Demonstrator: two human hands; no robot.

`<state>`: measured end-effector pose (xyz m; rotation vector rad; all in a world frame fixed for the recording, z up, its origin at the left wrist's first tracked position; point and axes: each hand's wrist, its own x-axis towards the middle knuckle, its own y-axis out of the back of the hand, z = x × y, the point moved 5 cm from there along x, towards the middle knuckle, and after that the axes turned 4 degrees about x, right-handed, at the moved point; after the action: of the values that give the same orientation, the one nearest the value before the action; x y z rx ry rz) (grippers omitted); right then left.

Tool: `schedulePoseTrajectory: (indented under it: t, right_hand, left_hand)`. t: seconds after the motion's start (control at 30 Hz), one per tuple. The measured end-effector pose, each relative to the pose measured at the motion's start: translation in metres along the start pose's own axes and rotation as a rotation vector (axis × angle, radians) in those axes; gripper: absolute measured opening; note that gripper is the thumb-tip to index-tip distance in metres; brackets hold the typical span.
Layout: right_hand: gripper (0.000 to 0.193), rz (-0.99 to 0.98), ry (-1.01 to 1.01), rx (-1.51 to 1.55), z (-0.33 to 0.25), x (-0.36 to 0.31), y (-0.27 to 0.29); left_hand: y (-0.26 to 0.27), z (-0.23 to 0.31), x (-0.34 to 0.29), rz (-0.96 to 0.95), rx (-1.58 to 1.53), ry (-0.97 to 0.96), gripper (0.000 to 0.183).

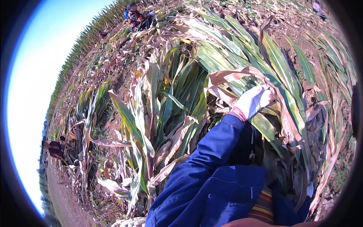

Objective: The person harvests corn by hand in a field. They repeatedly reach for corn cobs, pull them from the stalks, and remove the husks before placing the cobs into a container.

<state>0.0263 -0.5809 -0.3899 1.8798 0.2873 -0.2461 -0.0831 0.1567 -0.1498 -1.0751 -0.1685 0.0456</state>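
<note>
My left hand [256, 100], in a white glove with a pinkish cuff, reaches out from a blue sleeve. Its fingers are curled closed on a dry, tan corn leaf [289, 121], which bends over and down past the hand. Broad green and yellowing corn leaves [278, 62] fan out above and beyond it. Only a white sliver of my right hand [310, 190] shows at the lower right. Stalks and hanging leaves cover the rest, so its fingers are hidden.
Leafy cut corn stalks [151, 125] lie heaped to my left, with another bundle [89, 109] farther left. One person [138, 18] is at the far top, another [57, 148] at the left. Standing corn [81, 47] borders the field; a dirt path [68, 200] runs lower left.
</note>
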Motion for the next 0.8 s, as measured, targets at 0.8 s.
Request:
schedulePoseTrajectory:
  t: [0.8]
  right_hand:
    - [0.036,0.189,0.002,0.118,0.002,-0.018,-0.016]
  left_hand:
    - [-0.006,0.001,-0.004,0.007,0.123,-0.009,0.04]
